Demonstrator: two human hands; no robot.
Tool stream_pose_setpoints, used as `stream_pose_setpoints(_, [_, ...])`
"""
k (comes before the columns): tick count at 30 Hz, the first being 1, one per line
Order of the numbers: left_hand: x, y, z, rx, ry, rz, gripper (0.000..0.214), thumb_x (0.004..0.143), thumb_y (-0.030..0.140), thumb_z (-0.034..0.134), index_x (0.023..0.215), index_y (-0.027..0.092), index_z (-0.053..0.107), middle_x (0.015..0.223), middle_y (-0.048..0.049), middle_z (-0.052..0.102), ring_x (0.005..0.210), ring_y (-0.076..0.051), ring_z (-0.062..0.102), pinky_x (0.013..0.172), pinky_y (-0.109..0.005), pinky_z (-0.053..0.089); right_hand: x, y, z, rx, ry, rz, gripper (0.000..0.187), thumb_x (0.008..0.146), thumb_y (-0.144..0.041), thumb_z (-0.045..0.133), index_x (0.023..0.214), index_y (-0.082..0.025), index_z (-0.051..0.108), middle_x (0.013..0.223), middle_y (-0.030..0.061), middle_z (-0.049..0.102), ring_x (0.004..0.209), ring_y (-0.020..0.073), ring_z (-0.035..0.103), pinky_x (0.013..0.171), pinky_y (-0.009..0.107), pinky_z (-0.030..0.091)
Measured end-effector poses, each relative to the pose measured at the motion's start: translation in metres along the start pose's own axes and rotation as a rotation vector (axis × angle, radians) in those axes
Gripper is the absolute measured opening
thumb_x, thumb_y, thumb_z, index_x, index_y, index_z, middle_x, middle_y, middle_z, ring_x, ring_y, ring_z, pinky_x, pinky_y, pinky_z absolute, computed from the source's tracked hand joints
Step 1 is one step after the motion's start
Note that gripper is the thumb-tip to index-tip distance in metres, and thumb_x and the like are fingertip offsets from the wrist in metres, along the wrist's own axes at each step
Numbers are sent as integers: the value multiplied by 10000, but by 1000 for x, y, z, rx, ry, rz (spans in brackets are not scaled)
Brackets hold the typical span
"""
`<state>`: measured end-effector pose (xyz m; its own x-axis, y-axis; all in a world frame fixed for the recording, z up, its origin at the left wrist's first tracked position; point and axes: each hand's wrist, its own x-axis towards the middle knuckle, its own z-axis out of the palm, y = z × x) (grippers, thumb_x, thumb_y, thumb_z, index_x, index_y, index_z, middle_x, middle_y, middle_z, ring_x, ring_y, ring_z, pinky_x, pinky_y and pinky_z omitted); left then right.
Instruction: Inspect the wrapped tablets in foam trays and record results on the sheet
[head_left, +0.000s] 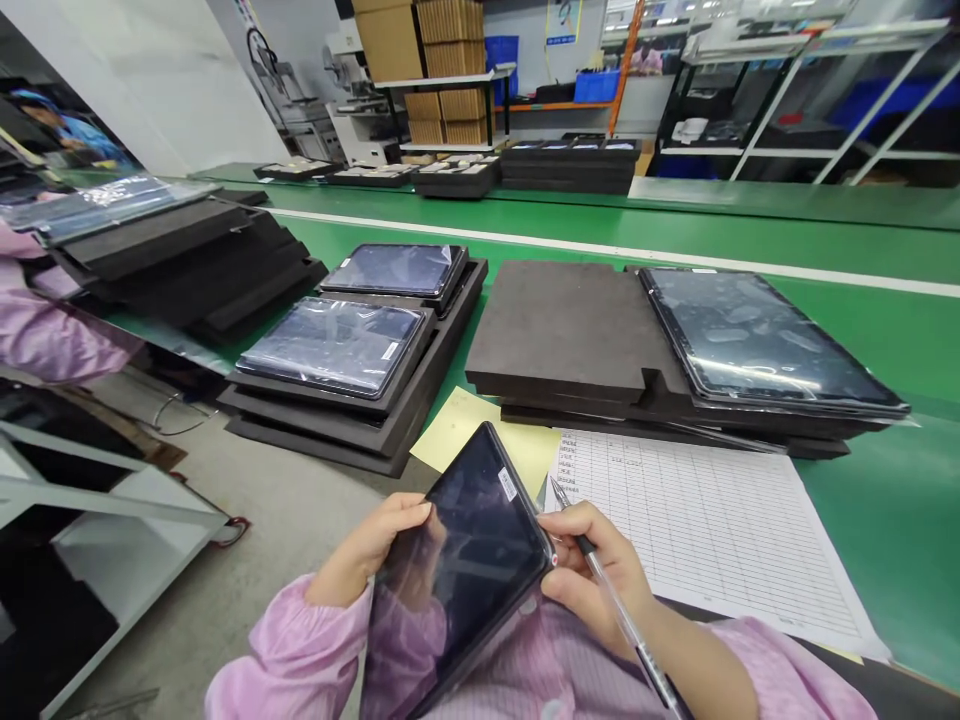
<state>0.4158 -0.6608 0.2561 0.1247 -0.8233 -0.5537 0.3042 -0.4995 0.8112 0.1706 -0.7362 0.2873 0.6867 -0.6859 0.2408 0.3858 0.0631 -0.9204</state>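
A dark-screened tablet (469, 570) is tilted in front of my body, with a small white label near its upper corner. My left hand (373, 545) grips its left edge, the thumb lying over the screen side. At the opposite edge, my right hand (600, 565) pinches the tablet's corner between thumb and fingers. A clear-barrelled pen (624, 618) is also held in that hand, running between the fingers with its tip pointing up and away. Just beyond lie a printed form (720, 530) with ruled rows and a yellow sheet (457, 425).
Stacked black foam trays (559, 320) carry a film-covered tablet (765, 335) on the right. Another foam stack (397, 430) with two tablets stands on the left. Beyond runs a green conveyor (525, 225) with more trays. A co-worker's pink sleeve (56, 330) shows at far left.
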Motion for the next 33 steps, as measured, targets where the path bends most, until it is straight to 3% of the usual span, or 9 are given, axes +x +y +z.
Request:
stream_pose_setpoints(7, [5, -8, 2, -5, -6, -8, 375, 510, 460, 775, 553, 101, 673, 516, -105, 628, 439, -178, 549, 455, -252, 382, 1, -7, 2, -45, -47, -22, 303, 796, -417, 667, 989, -231, 526, 639, -39, 508, 526, 107, 520, 512, 237, 451])
stream_pose_setpoints(12, [7, -22, 11, -50, 37, -1, 347, 483, 448, 784, 477, 138, 627, 458, -51, 578, 398, -134, 480, 432, -234, 334, 5, -5, 9, -47, -2, -70, 244, 829, -382, 640, 990, -228, 540, 604, -48, 531, 499, 108, 551, 494, 229, 461])
stream_pose_setpoints(24, [9, -54, 15, -152, -18, -29, 295, 535, 395, 754, 516, 135, 617, 492, -16, 549, 492, -128, 473, 521, -257, 334, 16, -17, 21, 85, 32, 159, 272, 718, -336, 752, 869, -209, 566, 602, -48, 599, 501, 132, 631, 506, 220, 501])
stream_pose_setpoints(33, [9, -61, 16, -154, -56, -63, 273, 558, 391, 743, 551, 144, 627, 502, -3, 548, 501, -126, 457, 543, -267, 320, 13, -15, 20, 82, 38, 100, 203, 762, -238, 721, 908, -235, 579, 608, -73, 579, 512, 99, 632, 515, 168, 496])
